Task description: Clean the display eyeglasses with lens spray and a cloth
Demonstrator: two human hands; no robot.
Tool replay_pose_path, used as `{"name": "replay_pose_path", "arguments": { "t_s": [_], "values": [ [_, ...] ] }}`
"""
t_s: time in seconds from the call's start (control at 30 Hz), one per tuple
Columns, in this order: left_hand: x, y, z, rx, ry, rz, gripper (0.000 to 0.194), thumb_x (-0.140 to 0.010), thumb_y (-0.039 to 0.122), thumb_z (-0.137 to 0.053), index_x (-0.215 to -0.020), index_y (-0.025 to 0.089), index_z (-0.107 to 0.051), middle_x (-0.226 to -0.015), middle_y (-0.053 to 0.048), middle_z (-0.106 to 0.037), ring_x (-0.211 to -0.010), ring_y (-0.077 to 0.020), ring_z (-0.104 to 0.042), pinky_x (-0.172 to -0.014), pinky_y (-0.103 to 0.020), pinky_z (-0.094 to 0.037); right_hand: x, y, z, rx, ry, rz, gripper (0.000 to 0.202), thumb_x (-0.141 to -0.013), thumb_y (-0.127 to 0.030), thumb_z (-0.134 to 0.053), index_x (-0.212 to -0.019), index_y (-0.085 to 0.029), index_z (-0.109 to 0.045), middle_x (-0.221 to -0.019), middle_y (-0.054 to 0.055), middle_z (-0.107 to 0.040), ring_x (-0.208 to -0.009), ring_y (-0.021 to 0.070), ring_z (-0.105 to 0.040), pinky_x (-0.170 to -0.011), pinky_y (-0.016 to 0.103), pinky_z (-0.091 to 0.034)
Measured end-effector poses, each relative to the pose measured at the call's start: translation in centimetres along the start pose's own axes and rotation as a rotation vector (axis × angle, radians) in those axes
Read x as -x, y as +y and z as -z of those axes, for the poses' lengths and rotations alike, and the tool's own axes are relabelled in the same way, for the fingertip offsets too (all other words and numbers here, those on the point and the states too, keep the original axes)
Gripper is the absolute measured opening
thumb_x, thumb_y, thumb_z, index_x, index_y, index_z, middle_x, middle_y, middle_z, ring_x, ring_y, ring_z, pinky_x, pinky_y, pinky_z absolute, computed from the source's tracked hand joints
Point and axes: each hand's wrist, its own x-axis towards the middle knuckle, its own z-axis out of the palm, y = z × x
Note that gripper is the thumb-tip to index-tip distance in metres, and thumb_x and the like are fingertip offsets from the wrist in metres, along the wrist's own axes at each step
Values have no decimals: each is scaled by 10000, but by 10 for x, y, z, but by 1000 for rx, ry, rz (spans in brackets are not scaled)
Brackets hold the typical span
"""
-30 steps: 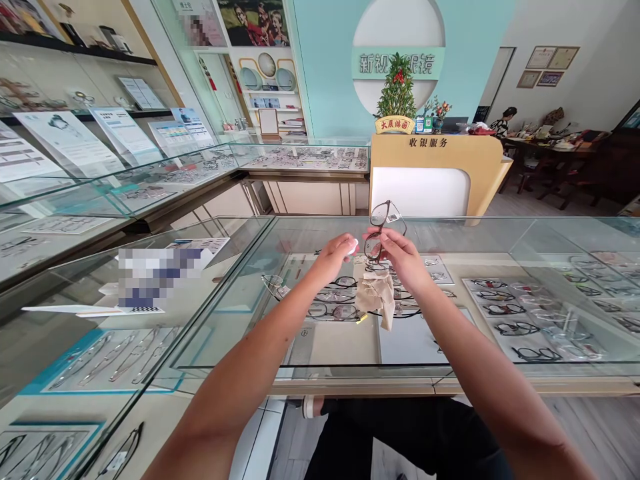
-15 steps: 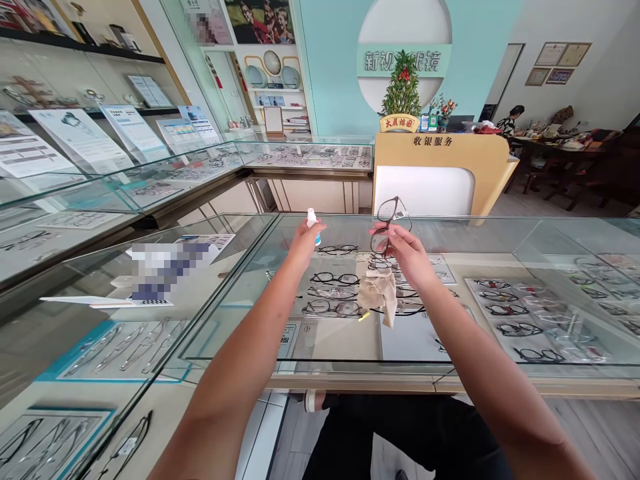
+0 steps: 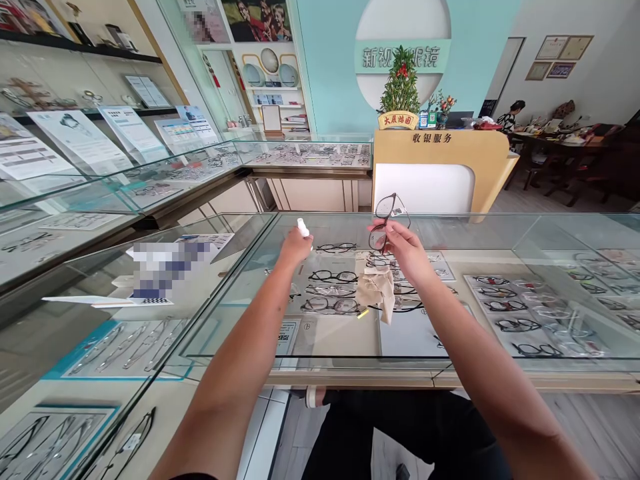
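My left hand is wrapped round a small white bottle, whose top shows above the fingers; the rest is hidden in the grip. It is held above the glass counter. To the right, my right hand pinches a pair of dark-rimmed eyeglasses by the lower part of the frame. The glasses are turned nearly upright, one lens above the other, and a small white tag hangs on them. Below, a crumpled beige cloth lies on the countertop, between my forearms.
Inside the glass display counter lie rows of eyeglass frames, with more on a tray at the right. Papers rest on the left counter. A wooden cashier desk stands beyond. A person sits far back right.
My left hand has moved slightly left and down and turned, tilting the bottle so its blue part no longer shows. My right hand keeps the glasses in nearly the same place.
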Motion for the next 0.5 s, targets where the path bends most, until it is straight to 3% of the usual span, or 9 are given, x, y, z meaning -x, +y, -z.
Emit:
{"name": "replay_pose_path", "arguments": {
  "t_s": [0.33,0.43,0.5],
  "values": [
    [9,8,6,-119,-54,93,405,-852,284,-767,-1207,166,-614,-1328,-290,-722,-1325,-524,-674,-1128,-636,-509,0,-2,0,-48,-8,4,431,-921,-674,-794,-1124,-294,-823,-1272,46,-808,-831,184,-656,-723,342,-507],
    [14,15,9,-116,-28,115,493,-836,225,-755,-1286,160,-564,-1369,-296,-694,-1338,-504,-670,-1108,-620,-525,0,-1,-1,-63,-9,1,440,-918,-672,-798,-1143,-294,-826,-1255,41,-811,-829,168,-652,-715,324,-492],
    [19,23,11,-119,30,132,602,-819,195,-758,-1362,146,-502,-1494,-317,-601,-1459,-489,-583,-1162,-609,-490,0,-1,-1,-76,-10,1,435,-919,-666,-803,-1143,-294,-828,-1243,38,-813,-824,159,-650,-711,314,-483]
  ]
}}
